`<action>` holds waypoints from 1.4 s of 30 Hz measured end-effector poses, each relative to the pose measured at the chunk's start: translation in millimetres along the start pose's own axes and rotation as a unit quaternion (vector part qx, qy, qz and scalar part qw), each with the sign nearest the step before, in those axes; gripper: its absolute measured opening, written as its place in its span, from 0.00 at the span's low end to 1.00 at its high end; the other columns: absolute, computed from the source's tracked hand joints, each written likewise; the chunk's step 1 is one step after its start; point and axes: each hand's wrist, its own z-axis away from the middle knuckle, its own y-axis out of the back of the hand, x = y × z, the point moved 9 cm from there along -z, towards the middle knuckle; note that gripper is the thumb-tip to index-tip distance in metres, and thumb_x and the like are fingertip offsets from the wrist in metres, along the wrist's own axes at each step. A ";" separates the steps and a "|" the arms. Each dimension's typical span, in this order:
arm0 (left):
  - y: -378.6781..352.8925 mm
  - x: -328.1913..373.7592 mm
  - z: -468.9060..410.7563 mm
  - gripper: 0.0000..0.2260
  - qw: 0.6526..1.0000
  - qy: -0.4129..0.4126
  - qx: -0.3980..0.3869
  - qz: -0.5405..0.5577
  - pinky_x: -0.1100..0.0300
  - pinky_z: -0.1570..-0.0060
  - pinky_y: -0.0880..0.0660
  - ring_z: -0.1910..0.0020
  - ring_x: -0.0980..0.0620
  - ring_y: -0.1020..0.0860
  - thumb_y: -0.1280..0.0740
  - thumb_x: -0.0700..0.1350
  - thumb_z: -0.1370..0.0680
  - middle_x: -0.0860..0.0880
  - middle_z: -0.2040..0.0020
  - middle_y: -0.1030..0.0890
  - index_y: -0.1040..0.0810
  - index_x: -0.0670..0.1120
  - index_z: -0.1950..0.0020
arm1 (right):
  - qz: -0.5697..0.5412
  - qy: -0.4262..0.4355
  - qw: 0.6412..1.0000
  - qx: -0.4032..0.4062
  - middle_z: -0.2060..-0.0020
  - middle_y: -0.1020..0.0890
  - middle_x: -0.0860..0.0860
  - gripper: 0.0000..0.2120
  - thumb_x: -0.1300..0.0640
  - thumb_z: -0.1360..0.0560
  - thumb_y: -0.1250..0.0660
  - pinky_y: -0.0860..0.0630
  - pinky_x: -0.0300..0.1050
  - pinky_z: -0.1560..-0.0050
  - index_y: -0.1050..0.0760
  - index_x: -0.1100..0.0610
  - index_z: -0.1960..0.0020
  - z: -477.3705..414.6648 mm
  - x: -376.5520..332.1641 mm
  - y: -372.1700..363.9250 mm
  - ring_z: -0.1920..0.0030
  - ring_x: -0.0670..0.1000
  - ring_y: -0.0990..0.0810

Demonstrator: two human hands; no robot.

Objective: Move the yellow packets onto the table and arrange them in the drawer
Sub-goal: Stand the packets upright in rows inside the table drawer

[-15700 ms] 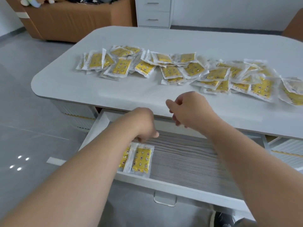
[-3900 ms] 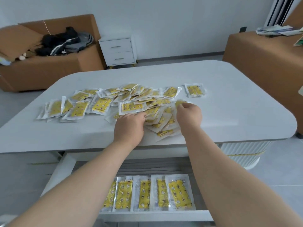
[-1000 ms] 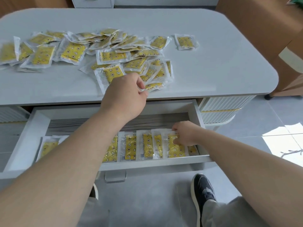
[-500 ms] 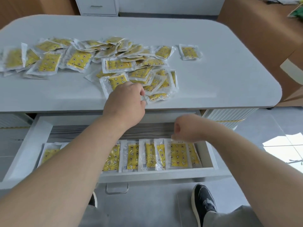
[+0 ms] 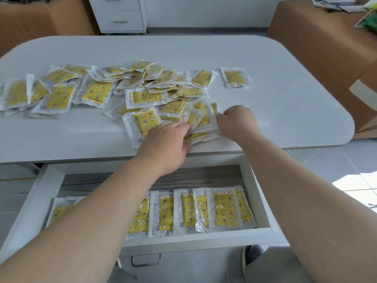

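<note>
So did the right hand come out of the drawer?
Yes. The right hand was down in the drawer a second ago; now it is up on the table, at the right edge of the yellow packets.

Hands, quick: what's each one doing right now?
Left hand: pinching a yellow packet at the near edge of the pile.
Right hand: fingers curled at the pile; whether it holds a packet cannot be told.
</note>
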 end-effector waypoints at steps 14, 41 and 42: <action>-6.3 -3.1 -3.9 0.18 0.999 0.018 -0.029 0.036 0.49 0.36 0.27 0.33 0.48 0.28 0.35 0.50 0.18 0.53 0.31 0.25 0.27 0.50 0.28 | -0.280 -0.078 0.952 0.096 0.69 0.30 0.50 0.12 0.67 0.24 0.44 0.38 0.41 0.70 0.33 0.53 0.62 10.2 11.1 38.5 0.70 0.54 0.35; 10.6 -62.2 37.7 0.35 0.769 0.277 0.178 0.549 0.60 0.40 0.35 0.27 0.49 0.32 0.26 0.48 0.23 0.48 0.23 0.33 0.39 0.41 0.21 | 0.001 -0.005 1.000 0.018 0.33 0.27 0.56 0.31 0.34 0.21 0.42 0.29 0.57 0.34 0.27 0.56 0.31 36.8 -3.5 -5.7 0.32 0.60 0.29; 6.9 -62.1 35.5 0.35 0.768 0.274 0.163 0.556 0.60 0.41 0.35 0.28 0.50 0.31 0.26 0.49 0.23 0.48 0.23 0.32 0.38 0.42 0.21 | 0.024 0.000 1.000 0.017 0.33 0.27 0.56 0.32 0.32 0.22 0.42 0.30 0.57 0.34 0.27 0.55 0.31 37.0 -7.3 -7.5 0.32 0.60 0.31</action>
